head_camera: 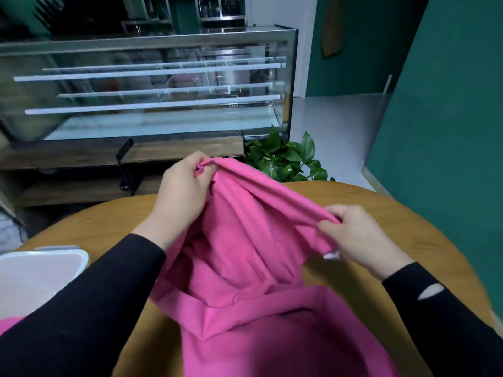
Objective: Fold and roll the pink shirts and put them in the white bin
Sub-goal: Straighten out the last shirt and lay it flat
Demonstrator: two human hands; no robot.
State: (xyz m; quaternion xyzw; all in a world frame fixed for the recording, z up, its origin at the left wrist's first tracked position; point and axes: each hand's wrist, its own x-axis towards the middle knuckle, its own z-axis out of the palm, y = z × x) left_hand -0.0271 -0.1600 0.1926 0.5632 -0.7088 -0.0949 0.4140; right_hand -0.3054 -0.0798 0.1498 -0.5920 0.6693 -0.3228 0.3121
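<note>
A pink shirt (245,268) hangs between my hands above the round wooden table (109,227), its lower part bunched on the tabletop near me. My left hand (182,191) pinches one end of the raised edge at the upper middle. My right hand (362,240) grips the other end of that edge, lower and to the right. The white bin (40,270) stands at the table's left edge, partly hidden behind my left sleeve. A bit of another pink cloth (6,323) shows at the far left edge.
A glass display case (152,85) on a wooden bench stands beyond the table. A green leafy plant (285,159) sits just past the table's far edge. A teal wall (441,131) rises on the right.
</note>
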